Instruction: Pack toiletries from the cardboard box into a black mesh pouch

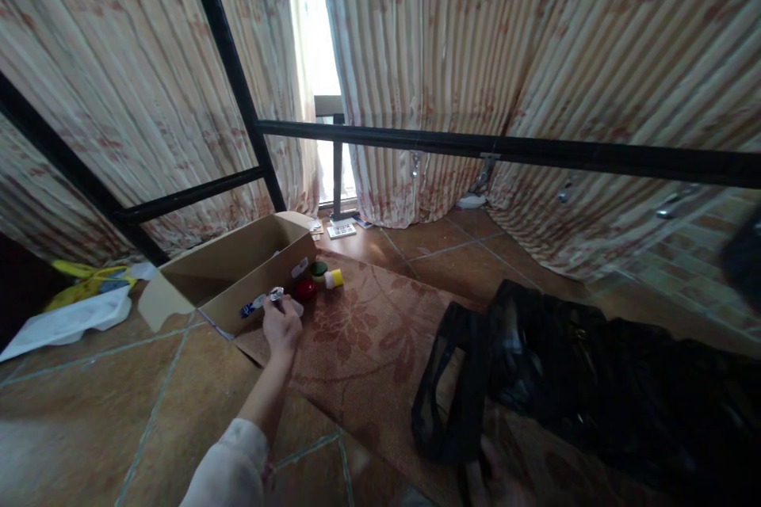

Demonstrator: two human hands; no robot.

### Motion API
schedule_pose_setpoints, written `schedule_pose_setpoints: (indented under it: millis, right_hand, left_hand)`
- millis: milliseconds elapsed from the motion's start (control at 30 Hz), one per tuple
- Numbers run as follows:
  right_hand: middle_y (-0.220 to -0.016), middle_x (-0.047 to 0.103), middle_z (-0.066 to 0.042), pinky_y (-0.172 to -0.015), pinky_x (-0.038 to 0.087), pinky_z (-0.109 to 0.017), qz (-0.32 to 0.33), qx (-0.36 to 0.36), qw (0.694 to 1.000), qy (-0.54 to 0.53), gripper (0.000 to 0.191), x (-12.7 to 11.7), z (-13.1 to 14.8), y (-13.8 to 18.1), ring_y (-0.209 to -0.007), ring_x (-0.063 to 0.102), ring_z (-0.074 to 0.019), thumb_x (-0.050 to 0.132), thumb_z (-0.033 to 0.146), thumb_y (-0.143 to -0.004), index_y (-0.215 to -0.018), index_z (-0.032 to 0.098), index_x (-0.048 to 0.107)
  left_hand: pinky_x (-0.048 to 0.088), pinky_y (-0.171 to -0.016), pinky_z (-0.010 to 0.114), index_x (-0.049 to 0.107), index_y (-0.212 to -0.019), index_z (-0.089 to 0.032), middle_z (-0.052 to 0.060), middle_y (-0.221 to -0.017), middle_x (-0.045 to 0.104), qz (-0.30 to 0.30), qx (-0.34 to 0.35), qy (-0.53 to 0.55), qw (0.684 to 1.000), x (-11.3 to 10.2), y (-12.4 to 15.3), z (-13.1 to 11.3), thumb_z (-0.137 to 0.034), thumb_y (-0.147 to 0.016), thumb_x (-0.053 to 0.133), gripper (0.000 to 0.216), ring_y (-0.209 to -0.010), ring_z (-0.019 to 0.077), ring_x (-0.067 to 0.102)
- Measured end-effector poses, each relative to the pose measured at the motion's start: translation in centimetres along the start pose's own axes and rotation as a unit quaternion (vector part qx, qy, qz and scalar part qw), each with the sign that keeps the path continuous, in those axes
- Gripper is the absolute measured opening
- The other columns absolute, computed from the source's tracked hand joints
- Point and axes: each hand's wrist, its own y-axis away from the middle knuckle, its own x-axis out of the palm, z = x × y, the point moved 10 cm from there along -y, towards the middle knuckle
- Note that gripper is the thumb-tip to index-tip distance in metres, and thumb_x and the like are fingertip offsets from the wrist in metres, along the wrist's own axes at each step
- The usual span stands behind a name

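Observation:
My left hand (282, 326) reaches to the front side of a long open cardboard box (257, 285). Its fingers are closed on a small shiny silver object (276, 295); its kind does not show. Just right of these fingers, a round red container (305, 289), a dark green-lidded jar (319, 268) and a small white bottle with a yellow cap (334, 278) stand on the rug. My right hand (499, 475) is dim at the bottom edge, beside a black bag (452, 388) with an open loop handle. Shadow hides its fingers.
A patterned reddish rug (362, 341) covers tiled floor (148, 412). A black metal frame bar (476, 144) crosses in front of striped curtains (386, 55). More black bags (630, 372) lie right. A white tray (71, 321) and yellow bag (89, 285) lie left.

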Motion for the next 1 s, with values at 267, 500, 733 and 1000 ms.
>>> schedule_pose_setpoints:
  millis: [267,500,733,1000]
  right_hand:
    - [-0.094,0.071,-0.007,-0.069,0.051,-0.028,-0.011,0.026,0.999,-0.035,0.034,-1.7,3.2,0.6,-0.082,0.067,-0.0204,0.036,0.038,-0.091,-0.097,0.023,0.066]
    - [-0.088,0.069,-0.007,-0.071,0.048,-0.027,-0.025,0.006,0.998,-0.050,0.031,-2.8,4.8,0.4,-0.080,0.065,-0.0189,0.036,0.032,-0.092,-0.097,0.020,0.065]
    - [-0.083,0.067,-0.005,-0.071,0.046,-0.027,-0.045,-0.014,0.997,-0.056,0.026,-3.5,5.5,0.3,-0.075,0.062,-0.0173,0.040,0.027,-0.092,-0.090,0.022,0.065]
    - [-0.086,0.066,-0.004,-0.069,0.046,-0.026,-0.036,0.007,0.997,-0.071,0.021,-3.4,5.3,0.1,-0.080,0.062,-0.0171,0.042,0.024,-0.089,-0.087,0.021,0.063]
  left_hand:
    - [0.052,-0.072,0.030,0.049,-0.101,-0.018,0.006,-0.089,0.062,0.260,-0.083,0.257,0.927,6.6,9.8,-0.1,-0.048,-0.089,0.035,0.035,-0.077,0.0172,0.063]
    - [0.047,-0.051,0.022,0.056,-0.098,-0.018,0.002,-0.075,0.057,0.446,-0.229,0.420,0.756,13.6,15.6,-2.3,-0.051,-0.091,0.032,0.042,-0.051,0.0087,0.051]
    - [0.049,-0.052,0.025,0.057,-0.110,-0.016,0.005,-0.077,0.061,0.518,-0.285,0.494,0.638,15.8,18.3,-3.4,-0.041,-0.094,0.029,0.041,-0.052,0.0106,0.053]
    - [0.053,-0.062,0.029,0.051,-0.126,-0.011,0.011,-0.087,0.066,0.548,-0.326,0.514,0.574,16.8,19.7,-3.0,-0.024,-0.088,0.037,0.042,-0.068,0.0169,0.063]
